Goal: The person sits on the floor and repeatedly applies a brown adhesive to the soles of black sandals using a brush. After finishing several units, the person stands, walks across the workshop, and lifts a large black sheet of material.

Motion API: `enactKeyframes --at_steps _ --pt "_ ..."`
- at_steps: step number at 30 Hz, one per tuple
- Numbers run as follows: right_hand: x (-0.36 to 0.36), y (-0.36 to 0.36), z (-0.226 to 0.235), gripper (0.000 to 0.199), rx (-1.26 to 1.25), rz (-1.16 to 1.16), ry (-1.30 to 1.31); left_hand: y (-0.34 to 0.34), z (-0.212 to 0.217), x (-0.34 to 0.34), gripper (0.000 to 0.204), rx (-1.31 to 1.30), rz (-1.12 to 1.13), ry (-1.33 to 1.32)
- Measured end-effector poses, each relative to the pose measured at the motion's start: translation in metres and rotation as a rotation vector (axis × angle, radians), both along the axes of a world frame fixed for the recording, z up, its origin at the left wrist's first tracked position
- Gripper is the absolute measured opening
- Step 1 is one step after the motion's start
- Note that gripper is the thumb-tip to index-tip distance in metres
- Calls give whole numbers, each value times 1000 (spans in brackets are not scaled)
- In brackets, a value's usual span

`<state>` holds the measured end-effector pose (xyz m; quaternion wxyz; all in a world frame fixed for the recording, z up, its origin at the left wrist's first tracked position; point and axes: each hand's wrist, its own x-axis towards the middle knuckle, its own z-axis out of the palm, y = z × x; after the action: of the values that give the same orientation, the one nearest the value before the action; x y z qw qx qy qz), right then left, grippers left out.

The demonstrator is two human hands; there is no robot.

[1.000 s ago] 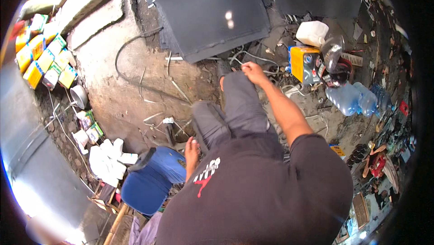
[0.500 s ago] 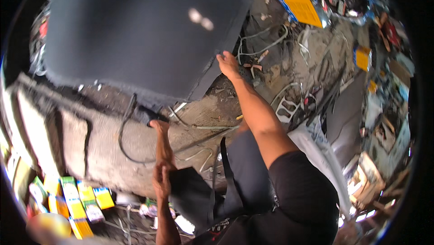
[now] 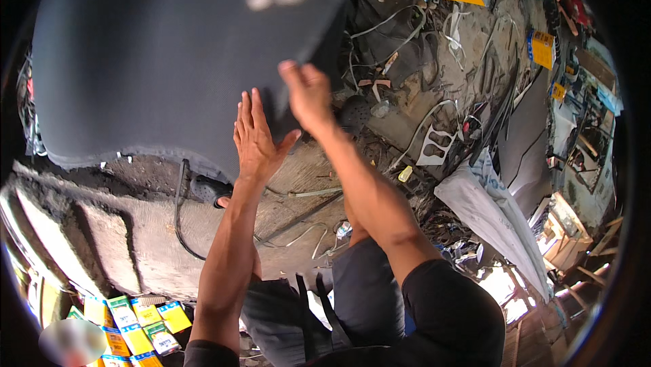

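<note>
A large dark grey panel, smooth-faced and curved along its near edge, fills the upper left. My left hand lies on its near right corner with fingers stretched and the thumb apart. Close by, my right hand is over the panel's right edge, its fingers partly bent and smeared by motion. Whether it pinches the edge there cannot be made out. Two pale blurred spots show on the panel's far part.
Below the panel runs a worn wooden surface with a black cable. Black clogs are on my feet. Yellow boxes lie lower left. Scraps, cords and a white sack litter the right side, near a wooden crate.
My left hand has come up from beside my knee onto the panel. My right hand has moved left and slightly down. The strip along the panel's right edge no longer shows as before.
</note>
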<state>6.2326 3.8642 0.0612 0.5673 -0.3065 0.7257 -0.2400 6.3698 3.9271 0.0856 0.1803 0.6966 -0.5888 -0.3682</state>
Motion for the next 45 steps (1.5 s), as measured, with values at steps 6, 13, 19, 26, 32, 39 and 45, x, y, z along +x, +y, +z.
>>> enactKeyframes --at_steps 6,13,19,26,32,39,45 --pt "0 -30 14 52 -307 -29 -333 -7 12 88 28 118 460 173" --pt "-87 34 -115 75 200 -186 288 -65 71 128 41 137 332 -198" --pt "-54 49 0 47 -133 -224 -69 -47 49 103 39 137 247 19" --pt "69 -19 68 44 -328 47 -79 -49 64 83 37 159 69 119" --pt "64 -38 52 54 -194 53 -642 -57 58 91 29 104 -10 -90" --pt "-46 17 -126 57 -68 -283 523 -67 58 80 27 75 -137 -112" --pt "-42 31 -117 65 74 -244 424 -65 58 88 31 188 -85 -107"
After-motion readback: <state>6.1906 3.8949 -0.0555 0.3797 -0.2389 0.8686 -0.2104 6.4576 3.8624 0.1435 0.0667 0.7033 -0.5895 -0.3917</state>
